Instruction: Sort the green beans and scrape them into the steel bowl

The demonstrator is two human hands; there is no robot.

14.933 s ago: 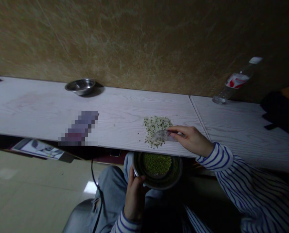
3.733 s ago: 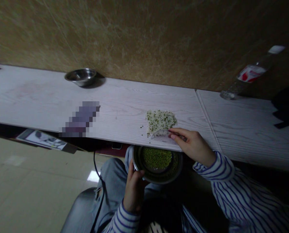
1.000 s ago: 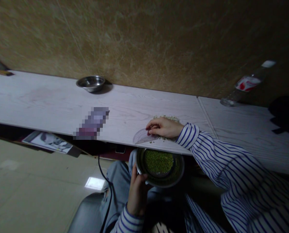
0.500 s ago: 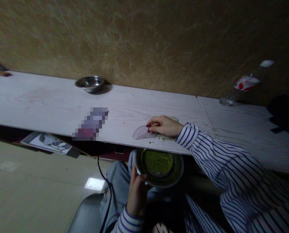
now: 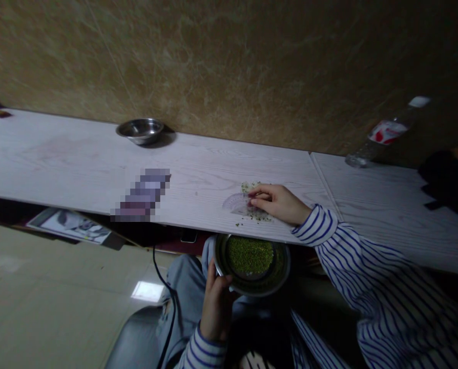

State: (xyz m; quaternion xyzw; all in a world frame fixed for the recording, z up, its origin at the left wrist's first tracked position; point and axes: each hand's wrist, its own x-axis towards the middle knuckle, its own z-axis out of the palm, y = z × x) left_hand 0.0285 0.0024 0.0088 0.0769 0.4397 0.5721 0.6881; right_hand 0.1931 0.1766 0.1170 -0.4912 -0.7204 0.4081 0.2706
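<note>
A clear protractor (image 5: pixel 233 203), pinched in the right hand (image 5: pixel 279 203), overlaps scattered green and white grains (image 5: pixel 263 216) on the pale tabletop (image 5: pixel 198 169). Below its front edge, the left hand (image 5: pixel 216 305) clasps a metal bowl (image 5: pixel 280 271) of green beans (image 5: pixel 250 254).

A small metal bowl (image 5: pixel 140 133) sits at the back of the pale wooden table (image 5: pixel 75 161), close to the brown marbled wall (image 5: pixel 198 66). Nearer the front lies a flat purplish thing (image 5: pixel 142 197), too blurred to make out. Over on the right I see a white-capped clear bottle (image 5: pixel 386 132), labelled in red and white, and past it something black (image 5: pixel 446 179). Down below, a black cable (image 5: pixel 174 302) hangs near a grey seat (image 5: pixel 132 338), and the pale floor (image 5: pixel 56 287) shines.
</note>
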